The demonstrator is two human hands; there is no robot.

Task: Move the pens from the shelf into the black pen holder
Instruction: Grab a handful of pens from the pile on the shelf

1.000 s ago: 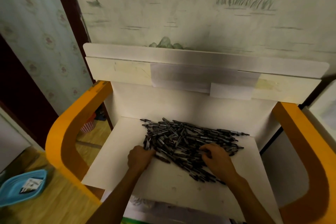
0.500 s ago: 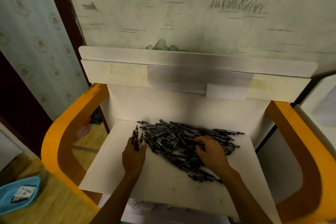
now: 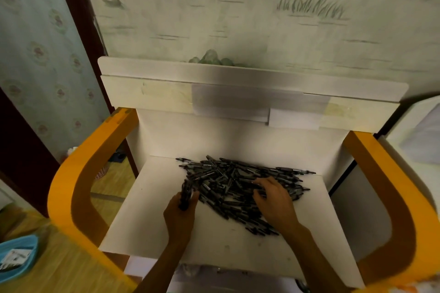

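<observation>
Head view: a fistful of pens at the edge of a big loose heap

The left hand grasps a small bundle of pens just beside the pile of pens on the white shelf; the right hand rests on the pile, fingers spread and relaxed. The black pen holder is not in sight. I judge the bundle could splay and drop pens, or a sweep could roll some off the front edge

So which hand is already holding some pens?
The left hand grips a small bunch of pens; the right hand only rests spread on the pile.
</observation>
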